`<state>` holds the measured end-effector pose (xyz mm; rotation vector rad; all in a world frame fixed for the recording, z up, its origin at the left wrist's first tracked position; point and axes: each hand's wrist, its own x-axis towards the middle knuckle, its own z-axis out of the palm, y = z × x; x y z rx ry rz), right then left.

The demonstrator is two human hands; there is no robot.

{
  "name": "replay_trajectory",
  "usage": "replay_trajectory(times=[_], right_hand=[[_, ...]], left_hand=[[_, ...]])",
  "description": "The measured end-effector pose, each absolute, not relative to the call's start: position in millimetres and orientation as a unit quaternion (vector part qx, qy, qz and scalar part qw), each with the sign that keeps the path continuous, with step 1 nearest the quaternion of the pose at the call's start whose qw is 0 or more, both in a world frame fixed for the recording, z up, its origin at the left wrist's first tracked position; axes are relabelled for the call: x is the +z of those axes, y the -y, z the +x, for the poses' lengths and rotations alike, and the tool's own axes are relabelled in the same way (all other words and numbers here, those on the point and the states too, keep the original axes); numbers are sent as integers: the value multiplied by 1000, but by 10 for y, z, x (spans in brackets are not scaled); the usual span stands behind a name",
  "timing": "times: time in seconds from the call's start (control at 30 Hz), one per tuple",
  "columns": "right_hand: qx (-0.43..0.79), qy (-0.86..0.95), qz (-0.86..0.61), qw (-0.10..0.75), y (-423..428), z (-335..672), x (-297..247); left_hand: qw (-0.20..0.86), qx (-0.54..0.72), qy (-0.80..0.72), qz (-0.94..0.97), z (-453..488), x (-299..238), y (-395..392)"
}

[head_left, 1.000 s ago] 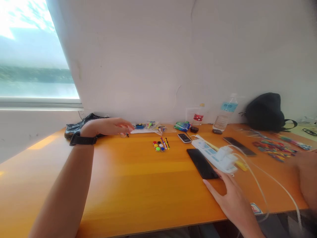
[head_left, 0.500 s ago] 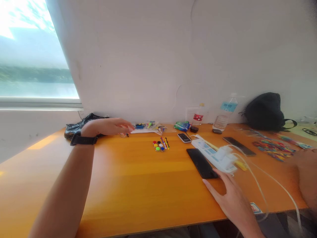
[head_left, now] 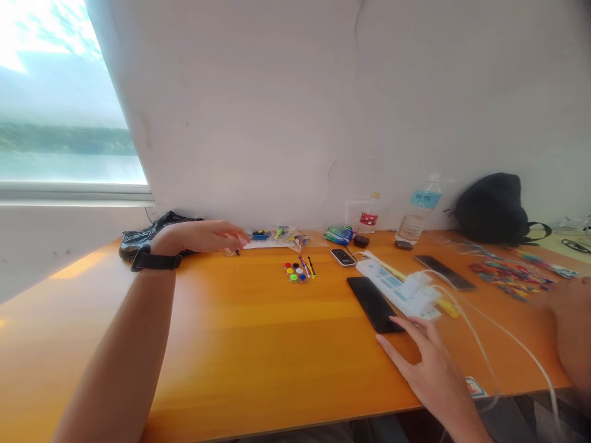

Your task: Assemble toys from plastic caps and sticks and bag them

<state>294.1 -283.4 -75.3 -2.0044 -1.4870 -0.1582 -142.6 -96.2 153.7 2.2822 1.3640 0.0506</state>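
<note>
My left hand (head_left: 203,236), with a black band on its wrist, is held over the far left of the table. Its fingers are stretched out to the right and hold nothing. Behind it lies a crumpled black plastic bag (head_left: 132,244). My right hand (head_left: 422,351) is at the near end of a black smartphone (head_left: 372,301). Thumb and fingers are spread, and the index fingertip appears to rest on the phone's corner. Between the hands lie several small coloured discs (head_left: 294,277) and a few slim coloured sticks (head_left: 310,267) on the wooden table (head_left: 231,363).
A white power strip (head_left: 388,284) with plugged-in chargers and cables (head_left: 480,344) runs beside the phone. Farther back stand two bottles, one a water bottle (head_left: 410,224), and a black bag (head_left: 492,209). At right, another person's hand (head_left: 563,301) is near a multicoloured pile (head_left: 508,274).
My right index finger has shifted slightly left, farther over the phone's near corner. My left hand has stayed where it was.
</note>
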Motion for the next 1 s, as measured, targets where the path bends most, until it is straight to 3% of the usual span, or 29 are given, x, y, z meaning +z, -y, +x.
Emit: replay_trajectory(times=[1.0], right_hand=[[-76,566,-757,318,2840,2916,-734]], left_hand=[[233,17,-503,832,-1405,1546,988]])
